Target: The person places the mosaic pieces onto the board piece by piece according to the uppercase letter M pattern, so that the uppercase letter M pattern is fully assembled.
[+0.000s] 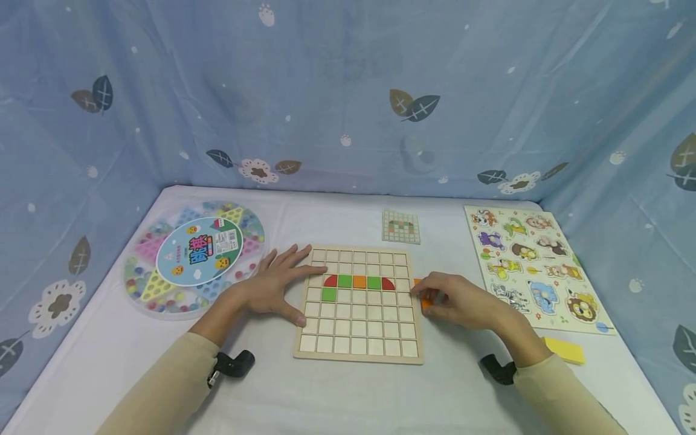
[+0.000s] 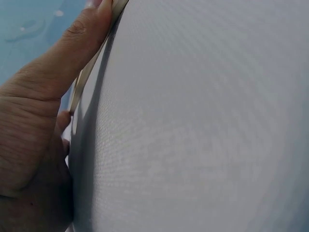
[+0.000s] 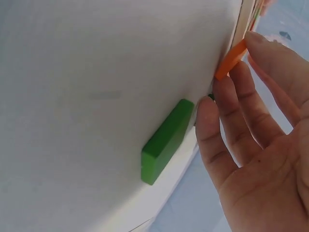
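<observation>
A wooden grid board (image 1: pixel 359 357) lies flat on the table. One row of it carries a red, green, orange, green and red tile, with another green tile (image 1: pixel 328 294) below the row's left end. My left hand (image 1: pixel 272 284) rests with spread fingers on the board's left edge; its thumb (image 2: pixel 79 48) touches the frame. Beside the right edge, my right hand (image 1: pixel 457 300) pinches an orange tile (image 3: pixel 231 60) between thumb and fingers. More orange (image 1: pixel 417 281) shows at the board's edge, partly hidden by that hand. A green block (image 3: pixel 166 142) lies near it in the right wrist view.
Behind the board lies a small pattern card (image 1: pixel 400 227). To the left is a round clear game box (image 1: pixel 198 260) with coloured beads. An animal puzzle board (image 1: pixel 535 269) and a yellow block (image 1: pixel 563 350) lie to the right. Blue curtains (image 1: pixel 348 96) enclose the table.
</observation>
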{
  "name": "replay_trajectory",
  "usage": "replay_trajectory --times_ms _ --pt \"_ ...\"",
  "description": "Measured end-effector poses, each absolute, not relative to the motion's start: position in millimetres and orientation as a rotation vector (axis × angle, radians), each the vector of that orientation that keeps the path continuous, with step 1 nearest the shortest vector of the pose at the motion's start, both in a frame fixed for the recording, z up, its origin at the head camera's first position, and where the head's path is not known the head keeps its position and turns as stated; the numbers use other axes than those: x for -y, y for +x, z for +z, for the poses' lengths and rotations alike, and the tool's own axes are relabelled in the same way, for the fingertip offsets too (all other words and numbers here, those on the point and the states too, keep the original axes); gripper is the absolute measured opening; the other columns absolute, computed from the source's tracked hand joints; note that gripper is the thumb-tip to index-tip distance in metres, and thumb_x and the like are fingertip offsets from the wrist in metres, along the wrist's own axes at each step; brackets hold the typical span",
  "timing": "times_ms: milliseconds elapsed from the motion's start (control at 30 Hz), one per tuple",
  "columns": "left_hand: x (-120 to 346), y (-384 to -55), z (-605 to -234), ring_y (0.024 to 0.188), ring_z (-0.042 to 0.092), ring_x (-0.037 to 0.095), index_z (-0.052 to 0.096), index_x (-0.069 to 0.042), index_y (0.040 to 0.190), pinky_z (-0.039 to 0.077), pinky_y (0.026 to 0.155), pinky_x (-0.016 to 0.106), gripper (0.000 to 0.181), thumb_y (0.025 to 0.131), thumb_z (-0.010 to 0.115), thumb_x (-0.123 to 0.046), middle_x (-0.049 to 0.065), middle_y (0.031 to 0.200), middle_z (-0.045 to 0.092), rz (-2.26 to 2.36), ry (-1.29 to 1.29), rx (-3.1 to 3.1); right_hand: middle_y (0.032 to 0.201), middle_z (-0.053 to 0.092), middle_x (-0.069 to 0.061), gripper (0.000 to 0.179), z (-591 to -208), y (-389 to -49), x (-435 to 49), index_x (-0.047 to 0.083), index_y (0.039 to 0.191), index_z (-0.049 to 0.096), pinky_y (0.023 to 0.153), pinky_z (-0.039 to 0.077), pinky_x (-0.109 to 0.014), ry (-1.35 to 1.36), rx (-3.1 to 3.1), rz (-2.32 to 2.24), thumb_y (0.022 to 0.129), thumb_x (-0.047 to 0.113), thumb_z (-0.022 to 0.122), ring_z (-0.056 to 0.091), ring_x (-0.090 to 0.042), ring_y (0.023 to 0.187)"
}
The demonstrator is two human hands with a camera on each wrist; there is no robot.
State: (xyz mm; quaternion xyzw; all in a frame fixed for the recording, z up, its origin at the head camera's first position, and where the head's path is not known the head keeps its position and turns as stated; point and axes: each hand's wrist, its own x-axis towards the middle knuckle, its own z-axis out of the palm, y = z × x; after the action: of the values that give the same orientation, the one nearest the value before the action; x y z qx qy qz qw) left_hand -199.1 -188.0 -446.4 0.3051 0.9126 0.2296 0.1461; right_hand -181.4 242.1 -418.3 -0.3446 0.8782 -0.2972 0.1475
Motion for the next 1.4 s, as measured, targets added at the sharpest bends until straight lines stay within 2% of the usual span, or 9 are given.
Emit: replay_trajectory --times_ms 300,500,667,833,1000,1133,1400 --pt "191 -199 -450 0.159 -0.002 0.039 0.042 -0.038 0.157 -0.005 0.121 0.069 0.108 0.064 0.084 -0.074 0.007 0.174 0.007 0.658 0.888 -2.637 0.104 0.065 0.006 0.039 -418 -181 -245 0.012 0.123 0.068 0.076 0.052 -0.028 -0.956 -2.549 -0.815 0.087 0.008 0.082 0.058 -0.016 0.092" --pt "192 -199 -450 0.159 -0.003 0.039 0.042 -0.037 0.157 -0.006 0.121 0.07 0.108 0.064 0.084 -0.074 0.007 0.174 0.007 0.667 0.888 -2.637 0.1 0.064 0.006 0.039 -417 -181 -245 0.011 0.126 0.067 0.075 0.051 -0.027 -0.966 -2.559 -0.794 0.09 0.004 0.078 0.057 -0.015 0.09" --pt "193 -199 -450 0.159 -0.002 0.039 0.042 -0.037 0.157 -0.005 0.121 0.07 0.108 0.064 0.083 -0.074 0.007 0.174 0.007 0.66 0.89 -2.643 0.108 0.066 0.005 0.041 -416 -181 -243 0.008 0.133 0.064 0.081 0.055 -0.029 -0.986 -2.558 -0.821 0.094 0.003 0.073 0.06 -0.012 0.096" --pt "193 -199 -449 0.159 -0.002 0.039 0.042 -0.037 0.157 -0.004 0.121 0.07 0.108 0.064 0.083 -0.074 0.008 0.174 0.008 0.661 0.886 -2.641 0.117 0.066 -0.001 0.043 -416 -181 -243 0.006 0.138 0.06 0.086 0.057 -0.03 -1.013 -2.542 -0.894 0.096 0.0 0.068 0.064 -0.015 0.104" --pt "192 -199 -449 0.159 -0.001 0.039 0.042 -0.038 0.157 -0.005 0.121 0.069 0.108 0.064 0.083 -0.074 0.007 0.174 0.008 0.657 0.886 -2.645 0.122 0.066 -0.002 0.041 -414 -182 -243 0.009 0.139 0.059 0.09 0.057 -0.032 -0.975 -2.488 -0.989 0.099 0.007 0.067 0.064 -0.017 0.111" --pt "191 -200 -448 0.159 -0.002 0.037 0.041 -0.038 0.157 -0.006 0.122 0.068 0.109 0.063 0.083 -0.075 0.006 0.174 0.007 0.652 0.888 -2.643 0.122 0.066 -0.002 0.036 -412 -183 -243 0.011 0.135 0.062 0.094 0.057 -0.032 -0.947 -2.444 -1.073 0.1 0.013 0.067 0.063 -0.016 0.111" --pt "190 -201 -447 0.16 -0.003 0.036 0.041 -0.037 0.158 -0.006 0.122 0.067 0.11 0.063 0.084 -0.074 0.005 0.174 0.006 0.644 0.888 -2.635 0.124 0.066 -0.003 0.027 -410 -184 -235 0.009 0.126 0.068 0.095 0.057 -0.033 -0.996 -2.418 -1.148 0.099 0.009 0.068 0.062 -0.013 0.112"
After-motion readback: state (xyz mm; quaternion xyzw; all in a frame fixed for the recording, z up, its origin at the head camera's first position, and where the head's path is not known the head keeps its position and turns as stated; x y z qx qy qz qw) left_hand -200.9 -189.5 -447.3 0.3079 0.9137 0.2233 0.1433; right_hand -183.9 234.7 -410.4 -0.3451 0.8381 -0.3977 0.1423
